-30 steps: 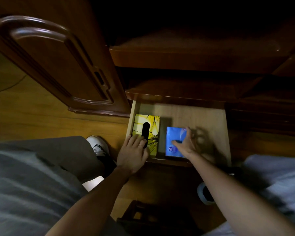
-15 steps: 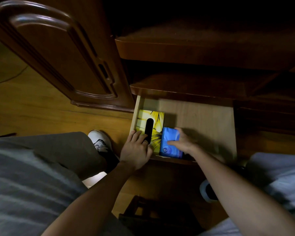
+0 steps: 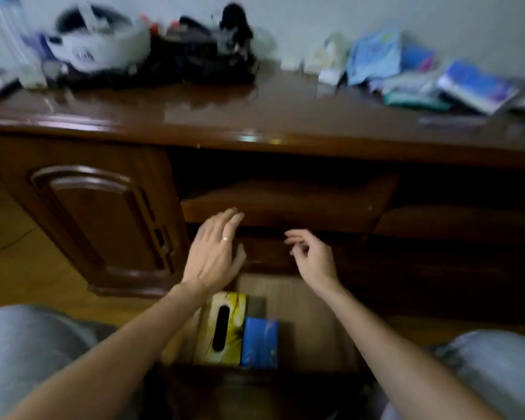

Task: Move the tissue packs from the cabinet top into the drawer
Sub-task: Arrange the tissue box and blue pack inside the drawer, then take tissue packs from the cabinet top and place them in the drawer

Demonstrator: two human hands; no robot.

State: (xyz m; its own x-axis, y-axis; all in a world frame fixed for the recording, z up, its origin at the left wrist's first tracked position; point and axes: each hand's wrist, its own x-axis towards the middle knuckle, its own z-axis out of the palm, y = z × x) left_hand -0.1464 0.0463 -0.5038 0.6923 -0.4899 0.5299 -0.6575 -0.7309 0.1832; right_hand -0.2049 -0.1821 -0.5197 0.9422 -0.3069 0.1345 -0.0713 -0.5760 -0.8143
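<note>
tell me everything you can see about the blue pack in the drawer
The blue tissue pack is a small rectangular pack in glossy, plastic-looking wrap with faint lighter marks, blurred beyond reading. It lies flat on the pale wood floor of the open drawer, near its front edge, its left side against the yellow tissue box. Neither hand touches it; both are raised above the drawer.

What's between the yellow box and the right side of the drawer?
In the head view, a blue pack sits against the yellow box; past it the drawer floor is bare.
</note>
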